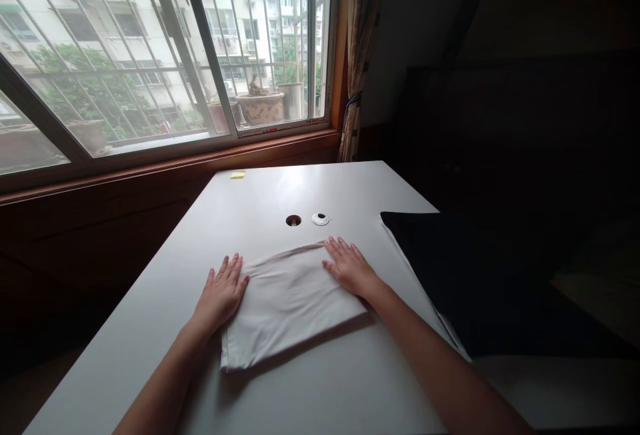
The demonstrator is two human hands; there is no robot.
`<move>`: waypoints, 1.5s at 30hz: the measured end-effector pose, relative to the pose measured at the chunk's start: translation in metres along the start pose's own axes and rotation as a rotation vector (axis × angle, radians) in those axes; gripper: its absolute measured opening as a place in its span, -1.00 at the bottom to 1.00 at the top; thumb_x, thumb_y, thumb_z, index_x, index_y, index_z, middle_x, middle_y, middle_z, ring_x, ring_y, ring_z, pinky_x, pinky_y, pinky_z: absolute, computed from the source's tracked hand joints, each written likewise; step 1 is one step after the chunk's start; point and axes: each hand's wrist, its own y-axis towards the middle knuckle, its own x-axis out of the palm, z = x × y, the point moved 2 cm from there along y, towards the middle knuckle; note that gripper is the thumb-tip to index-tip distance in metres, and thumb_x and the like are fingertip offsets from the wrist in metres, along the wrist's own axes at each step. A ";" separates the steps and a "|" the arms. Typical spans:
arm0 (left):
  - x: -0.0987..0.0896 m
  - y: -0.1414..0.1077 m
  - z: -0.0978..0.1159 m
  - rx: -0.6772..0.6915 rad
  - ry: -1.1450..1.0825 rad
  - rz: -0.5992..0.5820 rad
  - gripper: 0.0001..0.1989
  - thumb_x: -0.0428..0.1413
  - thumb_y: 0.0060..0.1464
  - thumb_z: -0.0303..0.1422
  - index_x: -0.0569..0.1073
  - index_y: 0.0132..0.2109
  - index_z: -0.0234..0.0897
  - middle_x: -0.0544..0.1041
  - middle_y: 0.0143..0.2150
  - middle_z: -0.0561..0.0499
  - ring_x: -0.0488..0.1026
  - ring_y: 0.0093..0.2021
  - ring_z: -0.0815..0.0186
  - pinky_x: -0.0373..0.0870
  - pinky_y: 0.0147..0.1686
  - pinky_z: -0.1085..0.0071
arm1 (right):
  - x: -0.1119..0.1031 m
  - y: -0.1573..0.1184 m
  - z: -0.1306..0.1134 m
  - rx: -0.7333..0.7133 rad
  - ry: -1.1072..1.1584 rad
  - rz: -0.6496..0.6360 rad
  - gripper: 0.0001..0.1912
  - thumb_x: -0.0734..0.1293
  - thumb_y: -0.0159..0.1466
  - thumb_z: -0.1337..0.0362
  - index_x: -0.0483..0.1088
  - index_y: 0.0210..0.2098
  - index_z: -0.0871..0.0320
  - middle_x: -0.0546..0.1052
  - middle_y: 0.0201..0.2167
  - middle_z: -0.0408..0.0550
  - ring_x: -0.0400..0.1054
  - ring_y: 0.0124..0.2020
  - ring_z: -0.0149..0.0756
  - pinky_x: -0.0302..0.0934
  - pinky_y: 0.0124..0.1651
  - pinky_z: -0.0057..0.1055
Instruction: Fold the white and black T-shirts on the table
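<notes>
A folded piece of white cloth [295,308] lies on the white table [170,275] in front of me, with soft creases across its top. My left hand [223,292] rests flat at the cloth's left edge, fingers stretched out and pointing away from me. On the far right corner of the cloth lies my right hand [349,264], palm down with its fingers spread. Neither hand grips anything. What kind of garment or linen the cloth is, I cannot tell.
Black fabric [465,282] covers the table's right side and hangs past its edge. Beyond the cloth are an open round hole [293,220] and a cable grommet [321,219]. A yellow slip [237,174] lies at the far left corner. A window [150,55] and curtain [356,55] stand behind.
</notes>
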 end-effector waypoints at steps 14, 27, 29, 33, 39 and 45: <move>-0.019 -0.040 0.095 0.374 0.045 0.185 -0.39 -0.21 0.45 -0.09 0.06 0.50 -0.22 0.05 0.54 -0.08 -0.09 0.55 0.05 -0.02 0.45 -0.12 | 0.003 -0.010 0.022 -0.087 0.086 0.200 -0.40 0.00 0.52 0.02 0.23 0.41 0.13 0.27 0.42 0.01 0.05 0.47 -0.02 -0.06 0.46 0.01; 0.012 -0.068 0.058 0.192 0.115 0.138 -0.31 -0.18 0.41 0.01 0.03 0.51 -0.23 0.00 0.54 -0.07 -0.04 0.53 0.05 -0.02 0.45 -0.11 | -0.001 -0.015 0.017 -0.111 0.023 0.132 -0.47 0.12 0.49 0.01 0.25 0.40 -0.09 0.20 0.46 -0.10 0.01 0.48 -0.01 -0.10 0.46 0.06; 0.011 -0.076 0.048 0.137 0.114 0.129 -0.34 -0.21 0.43 -0.02 0.02 0.51 -0.22 0.00 0.54 -0.05 -0.04 0.54 0.07 0.00 0.44 -0.11 | 0.002 -0.015 0.018 -0.111 0.011 0.151 -0.49 0.12 0.50 0.02 0.25 0.39 -0.11 0.21 0.46 -0.11 0.02 0.48 -0.02 -0.08 0.46 0.06; 0.009 -0.087 0.034 0.054 0.097 0.086 -0.36 -0.26 0.44 -0.06 0.01 0.51 -0.25 -0.04 0.55 -0.05 -0.09 0.55 0.08 0.01 0.43 -0.11 | 0.005 -0.016 0.019 -0.114 0.009 0.187 -0.51 0.12 0.51 0.06 0.28 0.38 -0.11 0.24 0.44 -0.11 0.05 0.47 -0.03 -0.06 0.45 0.06; -0.011 -0.079 0.033 0.050 0.146 0.103 -0.41 -0.20 0.43 -0.13 0.20 0.46 -0.27 0.13 0.51 -0.10 -0.12 0.55 -0.03 -0.03 0.40 -0.27 | -0.010 -0.017 0.002 -0.122 0.082 0.268 -0.53 0.11 0.48 0.25 0.37 0.31 0.08 0.35 0.38 0.00 0.16 0.41 -0.07 -0.04 0.46 0.06; -0.026 -0.038 0.064 0.255 0.171 0.183 -0.46 -0.15 0.40 -0.23 0.26 0.43 -0.24 0.09 0.53 -0.07 -0.06 0.54 0.02 -0.01 0.44 -0.15 | -0.015 -0.014 -0.077 -0.472 0.171 0.162 -0.49 0.08 0.50 0.24 0.30 0.37 0.15 0.31 0.39 0.05 0.10 0.45 -0.14 -0.08 0.50 -0.04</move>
